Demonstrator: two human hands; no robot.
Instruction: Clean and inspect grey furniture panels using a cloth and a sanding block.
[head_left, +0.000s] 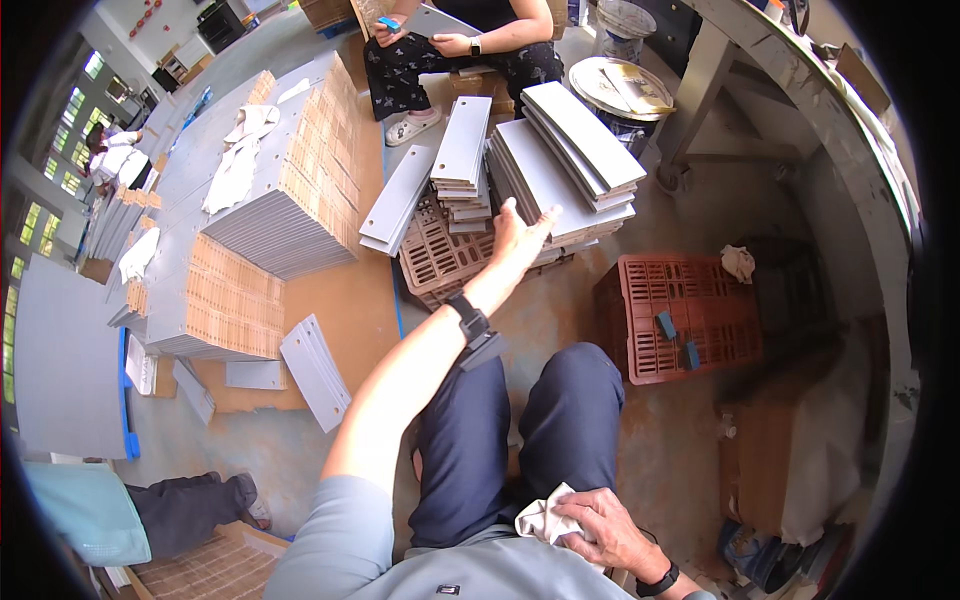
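Note:
My left hand [520,238] reaches forward with its fingers apart, at the near edge of a stack of wide grey panels [540,165]. Whether it touches them I cannot tell. Longer pale panels [583,130] lie on top of that stack. Beside it stand a pile of narrow grey boards [463,140] and a few loose grey boards [400,195], all on an upturned-looking slotted crate [435,250]. Close to my lap, my right hand [605,535] is closed on a crumpled white cloth [545,515].
A red-brown crate [690,300] at right carries two blue blocks [690,355] and a rag [738,263]. Tall panel stacks [290,170] fill the left, with strips [315,370] on the floor. Opposite sits a person [465,45] holding a panel; paint buckets [620,90] stand behind.

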